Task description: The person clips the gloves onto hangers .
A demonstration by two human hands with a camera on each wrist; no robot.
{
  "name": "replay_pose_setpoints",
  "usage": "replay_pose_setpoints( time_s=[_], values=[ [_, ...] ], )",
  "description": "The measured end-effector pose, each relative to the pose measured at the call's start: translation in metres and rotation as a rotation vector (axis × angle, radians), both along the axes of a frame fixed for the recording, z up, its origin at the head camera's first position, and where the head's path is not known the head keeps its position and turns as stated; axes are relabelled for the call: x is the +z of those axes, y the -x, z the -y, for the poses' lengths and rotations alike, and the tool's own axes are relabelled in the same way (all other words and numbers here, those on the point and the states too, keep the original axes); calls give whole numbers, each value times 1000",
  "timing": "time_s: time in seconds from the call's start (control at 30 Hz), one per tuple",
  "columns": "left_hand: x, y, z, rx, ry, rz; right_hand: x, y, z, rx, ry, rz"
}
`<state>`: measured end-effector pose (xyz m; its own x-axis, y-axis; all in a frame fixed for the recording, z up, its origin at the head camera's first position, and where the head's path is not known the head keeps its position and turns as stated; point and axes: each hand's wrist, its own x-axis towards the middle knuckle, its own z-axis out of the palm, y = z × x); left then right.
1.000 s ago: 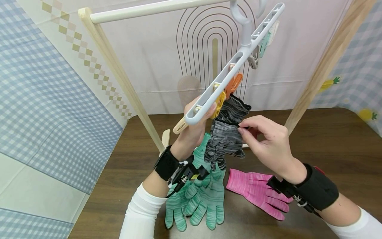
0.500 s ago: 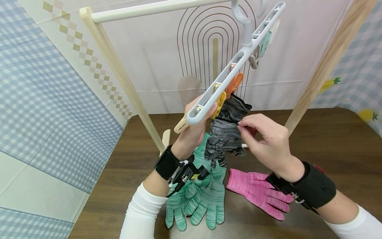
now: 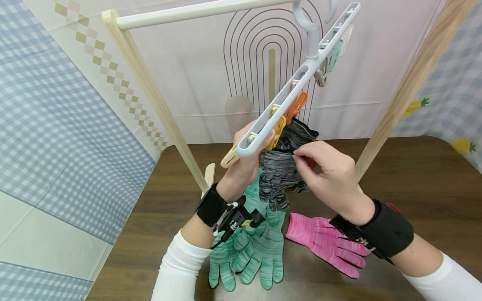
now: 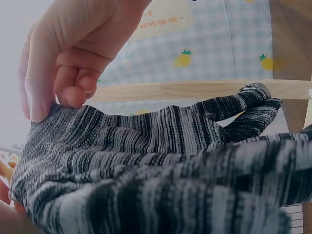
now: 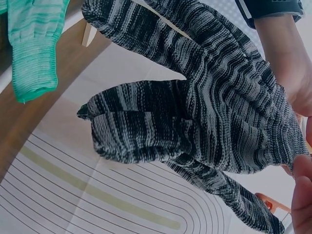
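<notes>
left hand (image 3: 244,161): gripping the low end of the clip hanger (image 3: 297,81), pressing the yellow clip (image 3: 277,130).
right hand (image 3: 327,173): pinching the cuff of the grey striped glove (image 3: 280,175), which is hanging just under that clip, above the table (image 3: 414,175).
step tip: judging by the gap, the cuff edge should be fed flat and deep between the clip's halves while the hanger is being held steady.
writing: small print on the backdrop in the left wrist view, too blurred to read; no brands showing.

No text is reading clearly: faint pinkish characters are showing on the backdrop (image 4: 161,22) in the left wrist view, too blurred to make out.
</notes>
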<state>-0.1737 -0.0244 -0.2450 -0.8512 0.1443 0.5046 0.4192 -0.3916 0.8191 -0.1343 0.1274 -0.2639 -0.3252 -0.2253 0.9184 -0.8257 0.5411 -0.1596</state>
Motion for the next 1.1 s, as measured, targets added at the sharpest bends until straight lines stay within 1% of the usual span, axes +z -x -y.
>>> replay_pose_setpoints(
  time_s=[0.1, 0.13, 0.27, 0.33, 0.37, 0.4, 0.57, 0.9, 1.1],
  values=[
    [-1, 1, 1, 11, 19, -10, 1, 1, 2, -9, -17, 1],
    [-11, 11, 0, 16, 28, -17, 1, 1, 3, -9, -18, 3],
    [-13, 13, 1, 22, 38, -28, 2, 3, 6, -14, -10, 6],
    [-13, 13, 1, 20, 41, -29, 2, 4, 7, -15, -2, 7],
    [-5, 3, 2, 18, 40, -25, 2, 4, 8, -15, 2, 7],
    [-4, 3, 2, 16, 44, -22, 2, 5, 8, -13, 5, 7],
    [-3, 3, 2, 20, 61, -8, 3, 6, 9, -4, 0, 5],
    [-5, 4, 5, 29, 89, 35, 2, 8, 10, -14, -67, -42],
    [-5, 4, 6, 33, 90, 30, 3, 9, 12, -12, -57, -34]
  ],
)
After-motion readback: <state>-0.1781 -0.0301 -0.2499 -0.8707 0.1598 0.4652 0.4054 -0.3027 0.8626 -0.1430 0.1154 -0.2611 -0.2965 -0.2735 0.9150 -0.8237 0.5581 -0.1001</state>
